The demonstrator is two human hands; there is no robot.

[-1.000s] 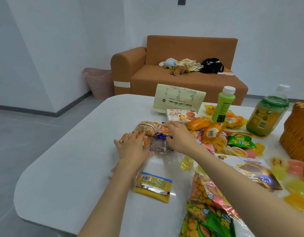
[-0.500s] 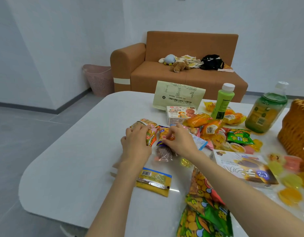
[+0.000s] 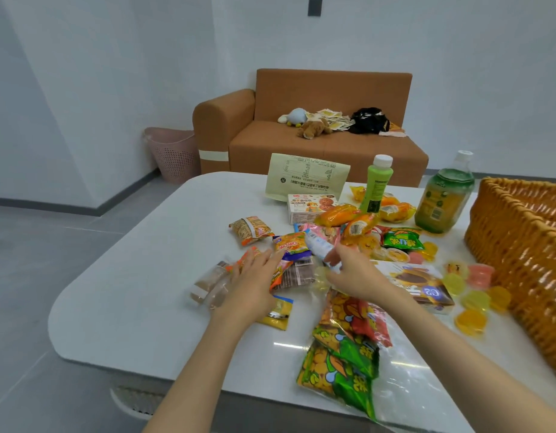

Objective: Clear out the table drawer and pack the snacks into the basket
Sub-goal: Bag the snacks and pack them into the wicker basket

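Snacks (image 3: 359,229) lie loose across the white table (image 3: 139,276), none visibly in the wicker basket (image 3: 520,245) at its right edge, and both hands are down among the smallest of them. The left hand (image 3: 255,276) has its fingers stretched flat and spread, resting on a small orange packet (image 3: 250,256), tips just beside a purple-and-orange packet (image 3: 290,243); it grips nothing. The right hand (image 3: 356,275) seems to pinch the near end of a white-and-blue sachet (image 3: 317,243) between thumb and fingertips, though blur leaves the hold uncertain. Between the hands lies a dark brown packet (image 3: 297,275); left of the left hand is a clear-wrapped brown cake (image 3: 209,284), and by its wrist a yellow sachet (image 3: 278,314). Farther out are a big clear bag of green-and-orange packs (image 3: 342,351), a chocolate pie box (image 3: 417,282), loose jelly cups (image 3: 472,301) beside the basket, a green bottle (image 3: 376,185) and a tea bottle (image 3: 442,195). The packets likely weigh almost nothing and their film looks slick and crinkly, so a pinch on a sealed end, or a flat scoop of several, should suit better than squeezing the crushable middle. The jelly cups look smooth and apt to roll. The bottles are probably the heavy, stiff items, best gripped round the body and set low in the basket.
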